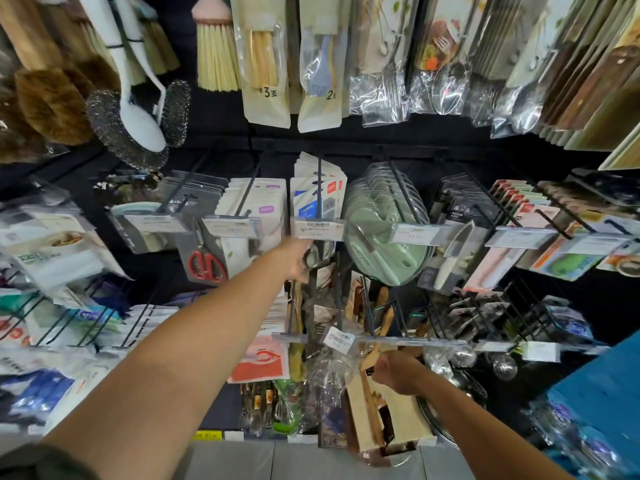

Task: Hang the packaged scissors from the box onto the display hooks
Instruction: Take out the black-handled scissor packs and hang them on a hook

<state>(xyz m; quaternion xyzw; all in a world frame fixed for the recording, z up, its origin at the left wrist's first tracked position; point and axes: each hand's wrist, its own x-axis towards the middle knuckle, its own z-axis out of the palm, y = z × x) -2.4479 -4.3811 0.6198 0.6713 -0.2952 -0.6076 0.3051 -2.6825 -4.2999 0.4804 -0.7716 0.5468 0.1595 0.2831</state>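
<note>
1. Display rack: rows of hooks loaded with packaged kitchen goods.
2. Beige box: low at centre, tilted, below the lower rail.
3. Left grip: reaching to the centre hook, grasping a scissors pack just under the price tag.
4. Right grip: fingers curled, at the box's top edge; grasping or not, cannot tell.
5. Red scissors: hanging just left of the left grip.

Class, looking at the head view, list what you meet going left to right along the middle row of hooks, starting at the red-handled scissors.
From the red-handled scissors → left hand → green round items → grey knife pack → pink knife pack.
</note>
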